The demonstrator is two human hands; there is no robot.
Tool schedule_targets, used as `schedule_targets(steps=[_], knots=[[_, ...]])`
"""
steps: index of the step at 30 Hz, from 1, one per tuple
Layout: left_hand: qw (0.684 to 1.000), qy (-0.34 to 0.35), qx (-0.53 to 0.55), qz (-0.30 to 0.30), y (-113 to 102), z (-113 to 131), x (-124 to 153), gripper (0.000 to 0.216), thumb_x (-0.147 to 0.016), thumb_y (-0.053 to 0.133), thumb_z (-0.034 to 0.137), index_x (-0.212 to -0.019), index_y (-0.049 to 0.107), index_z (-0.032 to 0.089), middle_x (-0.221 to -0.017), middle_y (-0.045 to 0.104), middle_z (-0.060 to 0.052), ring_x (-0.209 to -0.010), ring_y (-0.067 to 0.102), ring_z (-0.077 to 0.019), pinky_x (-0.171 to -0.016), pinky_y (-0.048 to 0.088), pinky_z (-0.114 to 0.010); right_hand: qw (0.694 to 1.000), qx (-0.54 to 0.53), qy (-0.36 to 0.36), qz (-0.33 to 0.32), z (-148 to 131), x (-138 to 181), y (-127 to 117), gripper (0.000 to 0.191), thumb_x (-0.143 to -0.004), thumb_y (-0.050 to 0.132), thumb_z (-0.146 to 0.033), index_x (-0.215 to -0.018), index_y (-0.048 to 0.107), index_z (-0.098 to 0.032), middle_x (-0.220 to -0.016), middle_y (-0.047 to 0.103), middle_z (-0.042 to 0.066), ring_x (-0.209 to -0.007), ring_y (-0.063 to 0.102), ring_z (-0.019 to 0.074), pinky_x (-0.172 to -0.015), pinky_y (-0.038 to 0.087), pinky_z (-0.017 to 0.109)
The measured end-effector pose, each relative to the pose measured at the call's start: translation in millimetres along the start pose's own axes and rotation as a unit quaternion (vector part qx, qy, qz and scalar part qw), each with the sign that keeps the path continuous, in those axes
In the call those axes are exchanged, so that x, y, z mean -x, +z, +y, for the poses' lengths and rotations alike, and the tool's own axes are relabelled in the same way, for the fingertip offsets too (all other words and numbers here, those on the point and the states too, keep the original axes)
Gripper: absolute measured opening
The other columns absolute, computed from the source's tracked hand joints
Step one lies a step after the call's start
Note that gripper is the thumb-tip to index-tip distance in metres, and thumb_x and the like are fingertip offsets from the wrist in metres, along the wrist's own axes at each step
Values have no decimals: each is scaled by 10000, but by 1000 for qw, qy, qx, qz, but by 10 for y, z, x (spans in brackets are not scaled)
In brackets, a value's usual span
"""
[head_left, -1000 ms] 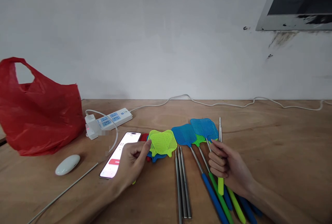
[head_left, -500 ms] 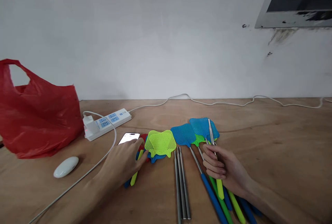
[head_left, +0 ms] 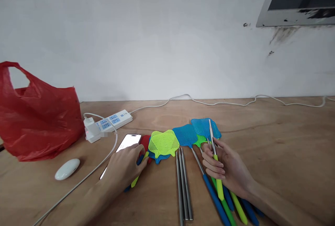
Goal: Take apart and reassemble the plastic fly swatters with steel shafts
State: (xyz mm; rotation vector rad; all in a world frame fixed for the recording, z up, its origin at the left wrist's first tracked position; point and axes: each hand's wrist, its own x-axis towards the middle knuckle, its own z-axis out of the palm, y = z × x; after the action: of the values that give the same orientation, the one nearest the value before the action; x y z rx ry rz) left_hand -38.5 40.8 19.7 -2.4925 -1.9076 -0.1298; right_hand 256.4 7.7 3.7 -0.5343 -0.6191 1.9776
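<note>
My left hand (head_left: 127, 165) is closed at a blue handle and a yellow-green handle (head_left: 135, 181), thumb over the yellow-green one; the palm hides part of both. A yellow-green fly swatter head (head_left: 164, 143) lies just right of it, over blue and red heads (head_left: 145, 142). My right hand (head_left: 226, 166) grips a telescopic rod with a yellow-green handle (head_left: 219, 187), its metal end pointing up. Beneath that hand lie several fly swatters with blue, green and yellow-green handles; two blue heads (head_left: 185, 135) show behind. Several metal rods (head_left: 183, 184) lie between the hands.
A white phone (head_left: 128, 141) lies partly under my left hand. Left of it are a power strip (head_left: 112, 121) with a white cable, a white oval object (head_left: 67, 169) and a red plastic bag (head_left: 39, 118). The wall (head_left: 167, 44) rises behind the table.
My left hand has drawn its fingers in around the handles, uncovering more of the phone. The yellow-green head has shifted slightly right. My right hand's rod has tilted a little and moved slightly left.
</note>
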Motion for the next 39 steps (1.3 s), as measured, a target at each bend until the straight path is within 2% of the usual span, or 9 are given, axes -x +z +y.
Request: schedule_targets(steps=[3,6,8,10,13,17,21,32,39], knots=[[1000,7,13,7,-29,33,7,158,-872,528,334,-813,634,231,-850,715,-46,-705,641,-242,-555,325,-293,1000,14,3,5,10,-4,16,364,-918,607,-452,-694,577,-167,-498,273,-95,-406,127,53,-364,180,174],[1000,-6,-1,3,-56,56,11,167,-868,539,352,-824,630,219,-881,702,-66,-701,638,-259,-553,362,-310,1000,24,7,11,26,-7,19,345,-917,615,-449,-718,596,-168,-485,277,-99,-403,121,53,-360,174,174],[999,10,-3,33,-53,71,8,190,-881,541,369,-898,636,205,-970,689,-94,-791,651,-292,-612,435,-351,999,34,11,16,35,-8,22,350,-912,623,-462,-717,596,-172,-478,273,-102,-400,119,53,-358,172,175],[996,64,20,66,-23,94,-11,256,-908,527,381,-1038,631,187,-1085,664,-120,-936,644,-317,-750,491,-411,999,47,13,19,42,-11,26,362,-908,627,-476,-714,595,-173,-475,274,-104,-397,119,51,-356,172,175],[985,142,73,69,65,143,-84,385,-935,513,406,-1234,567,169,-1262,605,-151,-1124,588,-338,-938,472,-485,998,61,12,24,53,-22,24,378,-911,623,-486,-704,587,-172,-470,274,-105,-391,118,47,-348,168,168],[978,167,113,60,178,204,-238,527,-931,532,492,-1355,477,183,-1403,524,-160,-1266,513,-355,-1027,433,-519,997,66,13,35,62,-27,9,305,-875,663,-473,-793,613,-184,-459,283,-116,-380,112,48,-333,175,160],[978,165,127,27,221,222,-344,517,-910,558,514,-1315,505,196,-1376,547,-142,-1247,535,-344,-1008,454,-496,994,91,12,54,64,-18,9,275,-840,699,-454,-934,619,-208,-440,293,-135,-362,97,50,-312,169,157],[979,133,151,30,208,218,-392,470,-792,704,491,-1133,556,204,-1203,627,-120,-1098,586,-336,-910,468,-477,993,111,46,21,74,14,2,281,-962,535,-466,-872,593,-207,-463,328,-116,-344,116,39,-303,155,143],[974,139,161,76,212,164,-397,514,-691,772,447,-1089,549,211,-1161,620,-93,-1081,571,-334,-887,466,-455,993,89,79,4,64,7,-50,384,-966,515,-505,-736,549,-199,-436,332,-109,-322,128,31,-283,162,127]])
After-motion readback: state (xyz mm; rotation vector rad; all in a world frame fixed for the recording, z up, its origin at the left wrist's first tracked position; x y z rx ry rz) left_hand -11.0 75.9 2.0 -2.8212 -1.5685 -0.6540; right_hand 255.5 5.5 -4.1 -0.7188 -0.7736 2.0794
